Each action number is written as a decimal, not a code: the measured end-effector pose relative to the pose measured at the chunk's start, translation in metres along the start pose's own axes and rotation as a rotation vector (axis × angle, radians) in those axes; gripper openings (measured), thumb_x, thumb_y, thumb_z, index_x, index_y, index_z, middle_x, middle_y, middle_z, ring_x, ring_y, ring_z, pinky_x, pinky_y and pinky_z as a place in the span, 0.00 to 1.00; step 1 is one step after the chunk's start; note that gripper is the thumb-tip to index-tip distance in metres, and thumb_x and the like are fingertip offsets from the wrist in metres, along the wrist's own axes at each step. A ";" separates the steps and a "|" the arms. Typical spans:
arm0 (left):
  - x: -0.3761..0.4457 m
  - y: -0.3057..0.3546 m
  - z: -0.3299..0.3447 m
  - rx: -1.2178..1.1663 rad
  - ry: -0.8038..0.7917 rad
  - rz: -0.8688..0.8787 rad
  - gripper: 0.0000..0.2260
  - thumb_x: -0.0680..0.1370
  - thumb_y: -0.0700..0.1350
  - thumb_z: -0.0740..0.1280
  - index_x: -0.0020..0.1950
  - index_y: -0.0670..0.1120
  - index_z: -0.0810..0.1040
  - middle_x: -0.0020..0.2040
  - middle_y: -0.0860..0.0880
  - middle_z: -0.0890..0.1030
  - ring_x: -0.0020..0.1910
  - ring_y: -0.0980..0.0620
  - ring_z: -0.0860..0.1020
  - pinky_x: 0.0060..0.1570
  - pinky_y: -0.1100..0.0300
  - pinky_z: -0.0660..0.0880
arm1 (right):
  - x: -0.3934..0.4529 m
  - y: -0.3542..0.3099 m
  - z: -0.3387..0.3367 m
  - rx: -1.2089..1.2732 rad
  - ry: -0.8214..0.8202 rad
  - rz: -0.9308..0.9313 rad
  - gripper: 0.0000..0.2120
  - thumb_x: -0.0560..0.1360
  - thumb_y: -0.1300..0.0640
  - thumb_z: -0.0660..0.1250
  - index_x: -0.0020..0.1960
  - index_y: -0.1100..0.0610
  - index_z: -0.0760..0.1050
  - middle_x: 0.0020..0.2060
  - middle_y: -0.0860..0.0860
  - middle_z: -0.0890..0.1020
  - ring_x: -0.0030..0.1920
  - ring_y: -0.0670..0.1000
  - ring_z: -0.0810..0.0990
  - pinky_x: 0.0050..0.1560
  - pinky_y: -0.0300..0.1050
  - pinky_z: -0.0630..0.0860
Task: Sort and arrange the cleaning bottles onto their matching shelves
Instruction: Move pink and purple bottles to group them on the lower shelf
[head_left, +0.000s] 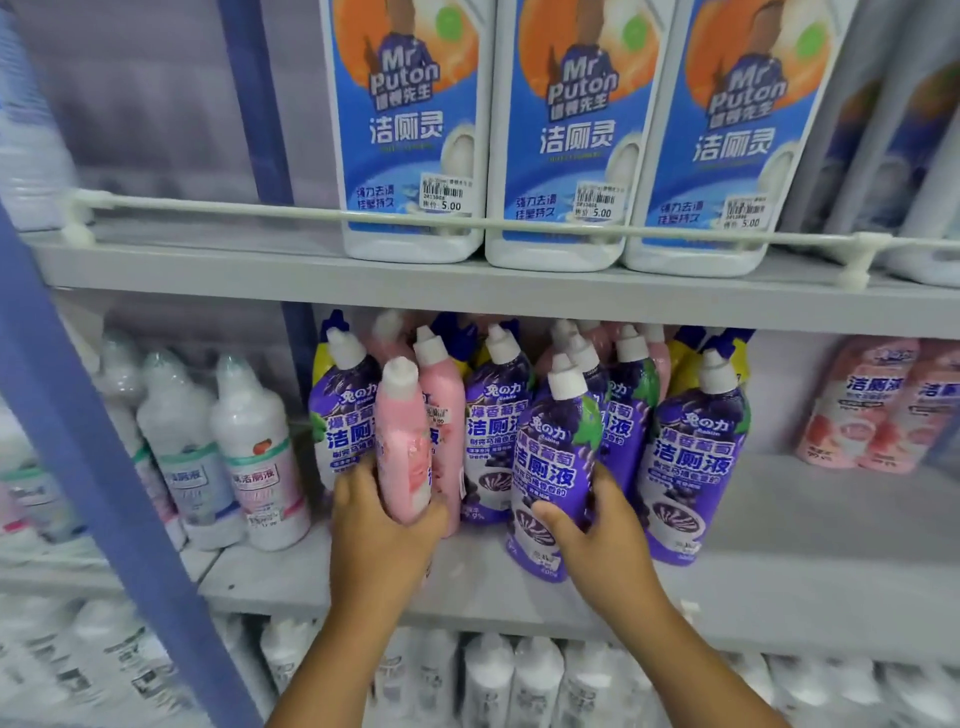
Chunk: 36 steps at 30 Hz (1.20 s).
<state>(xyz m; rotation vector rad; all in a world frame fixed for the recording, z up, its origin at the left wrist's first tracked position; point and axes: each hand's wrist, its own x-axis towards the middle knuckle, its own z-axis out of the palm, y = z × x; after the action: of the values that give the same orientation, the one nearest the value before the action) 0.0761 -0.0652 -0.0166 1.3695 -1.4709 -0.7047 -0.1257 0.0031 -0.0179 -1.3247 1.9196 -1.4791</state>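
On the middle shelf (779, 587) stands a mixed cluster of purple grape-label bottles and pink bottles. My left hand (382, 525) grips a pink bottle (402, 441) with a white cap, lifted slightly in front of the cluster. My right hand (602, 530) holds a purple bottle (556, 457), tilted a little to the left, its base just above the shelf's front part. More purple bottles (696, 457) stand to the right, and another pink bottle (444, 415) stands behind the held one.
Pink bottles (878, 405) stand at the far right of the same shelf, with bare shelf between. White bottles (254, 457) fill the left bay past a blue upright (104, 467). Large blue-label jugs (571, 130) sit on the upper shelf behind a white rail (311, 214). White bottles (509, 680) line the shelf below.
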 end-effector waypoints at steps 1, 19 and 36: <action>-0.002 0.000 -0.002 -0.017 -0.018 0.001 0.24 0.64 0.52 0.76 0.57 0.54 0.73 0.52 0.54 0.72 0.50 0.48 0.78 0.48 0.54 0.73 | 0.000 -0.002 0.003 -0.013 -0.002 0.002 0.22 0.74 0.51 0.77 0.65 0.47 0.73 0.57 0.39 0.82 0.58 0.42 0.81 0.62 0.52 0.79; -0.033 -0.019 -0.060 -0.337 0.015 -0.093 0.22 0.72 0.42 0.78 0.61 0.59 0.77 0.49 0.62 0.86 0.46 0.66 0.83 0.49 0.59 0.78 | 0.058 -0.146 0.104 -0.297 -0.123 -0.188 0.35 0.78 0.51 0.72 0.78 0.59 0.60 0.71 0.59 0.70 0.72 0.59 0.70 0.66 0.49 0.73; -0.067 0.016 -0.072 -0.409 -0.221 -0.078 0.21 0.69 0.38 0.81 0.55 0.56 0.81 0.44 0.60 0.87 0.42 0.67 0.83 0.42 0.65 0.80 | -0.037 -0.114 0.003 0.173 -0.079 -0.103 0.19 0.69 0.50 0.80 0.55 0.45 0.75 0.43 0.43 0.84 0.41 0.41 0.82 0.41 0.37 0.79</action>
<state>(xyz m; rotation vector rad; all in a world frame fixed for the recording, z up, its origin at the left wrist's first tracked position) 0.1283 0.0163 0.0064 1.0615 -1.3493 -1.1672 -0.0549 0.0323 0.0748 -1.3979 1.6568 -1.5775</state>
